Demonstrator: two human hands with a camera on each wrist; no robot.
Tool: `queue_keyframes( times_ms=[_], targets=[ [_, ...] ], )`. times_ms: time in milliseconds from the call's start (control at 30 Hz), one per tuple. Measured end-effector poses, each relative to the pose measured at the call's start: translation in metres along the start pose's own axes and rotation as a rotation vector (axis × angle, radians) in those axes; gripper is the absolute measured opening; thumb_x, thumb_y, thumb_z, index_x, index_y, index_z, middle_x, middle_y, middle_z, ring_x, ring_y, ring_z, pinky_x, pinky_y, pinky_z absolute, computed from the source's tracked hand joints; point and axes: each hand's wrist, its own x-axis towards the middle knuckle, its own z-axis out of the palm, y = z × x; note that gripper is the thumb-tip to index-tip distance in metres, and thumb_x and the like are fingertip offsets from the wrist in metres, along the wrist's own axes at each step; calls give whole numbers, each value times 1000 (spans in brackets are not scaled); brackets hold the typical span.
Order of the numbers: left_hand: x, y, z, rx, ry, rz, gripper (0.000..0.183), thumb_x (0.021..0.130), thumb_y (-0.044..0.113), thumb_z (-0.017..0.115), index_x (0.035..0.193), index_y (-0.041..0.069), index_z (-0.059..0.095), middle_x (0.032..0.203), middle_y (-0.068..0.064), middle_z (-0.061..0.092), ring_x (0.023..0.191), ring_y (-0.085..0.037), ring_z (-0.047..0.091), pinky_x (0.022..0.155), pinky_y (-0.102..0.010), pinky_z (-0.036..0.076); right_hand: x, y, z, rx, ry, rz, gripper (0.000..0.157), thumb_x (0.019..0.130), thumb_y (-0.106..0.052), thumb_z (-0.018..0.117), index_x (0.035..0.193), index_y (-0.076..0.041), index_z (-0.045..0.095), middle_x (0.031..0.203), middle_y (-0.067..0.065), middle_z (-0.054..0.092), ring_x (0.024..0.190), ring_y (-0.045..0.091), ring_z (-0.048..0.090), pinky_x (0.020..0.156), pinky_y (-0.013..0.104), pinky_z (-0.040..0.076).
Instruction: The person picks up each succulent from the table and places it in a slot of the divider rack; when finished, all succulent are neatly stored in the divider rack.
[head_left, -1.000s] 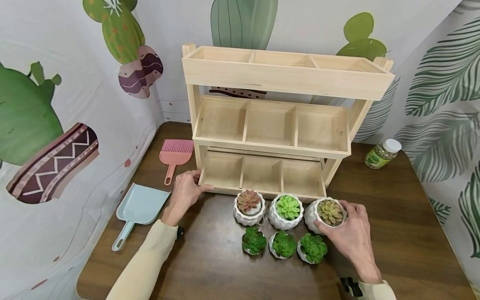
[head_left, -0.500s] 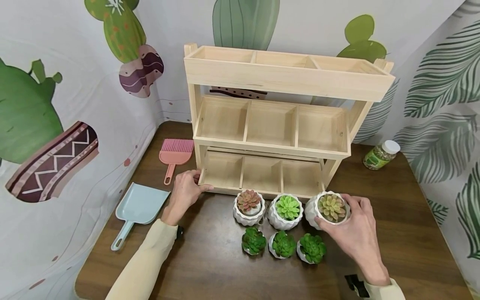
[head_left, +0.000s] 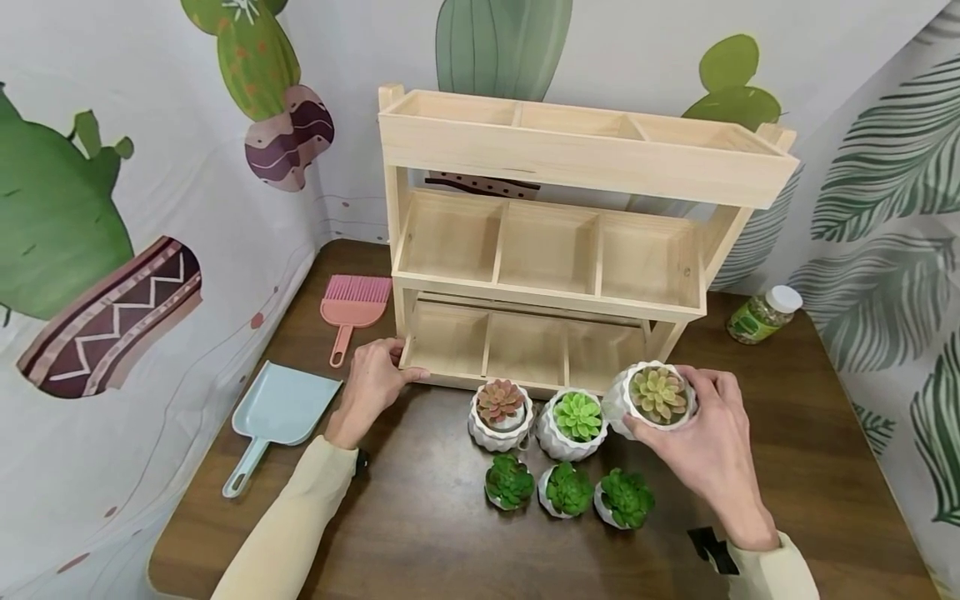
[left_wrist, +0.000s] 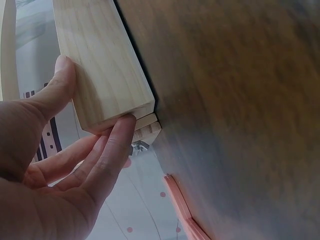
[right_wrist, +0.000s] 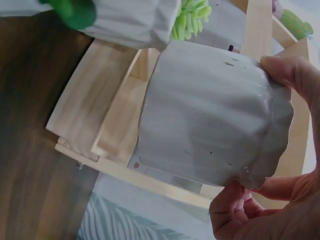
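Observation:
My right hand (head_left: 712, 446) grips the rim of a white ribbed pot (right_wrist: 210, 115) holding a yellow-green, red-tipped succulent (head_left: 658, 395). This pot is raised at the right front of the wooden three-tier plant shelf (head_left: 585, 162), tilted in the right wrist view. At the lower left corner of the bottom tray (left_wrist: 102, 65), my left hand (head_left: 372, 387) holds on, thumb on one edge and fingers against the end. Two more white pots, with a reddish succulent (head_left: 500, 403) and a bright green succulent (head_left: 577, 416), stand before the shelf.
Three small pots with dark green succulents (head_left: 568, 489) form a row nearer me. On the left lie a pink brush (head_left: 352, 311) and a light blue dustpan (head_left: 283, 406). A jar with a white lid (head_left: 763, 315) stands at the back right of the brown table (head_left: 420, 533).
My right hand has raised the potted succulent off the table and moved it slightly toward the shelf. The left hand keeps its hold on the tray corner.

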Motion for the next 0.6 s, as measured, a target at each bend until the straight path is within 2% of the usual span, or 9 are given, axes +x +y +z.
queue_keyframes(
  times_ms=[367,600],
  targets=[
    [-2,-2,0,-5,3,-11,52,76,28,101,114,-1,79,99,-18,81,92,-33,76,82,-50,59,15,-28,6,56,-5,-99,84,64,-25,102,134,5,67,125,24,57,114,44,60,94,55,45],
    [0,-2,1,-21,-5,-24,54,76,28,101,115,-2,79,102,-19,80,93,-34,74,83,-49,57,25,-48,17,82,-61,-142,86,68,-27,101,139,4,64,131,24,55,118,46,59,98,61,48]
  ],
)
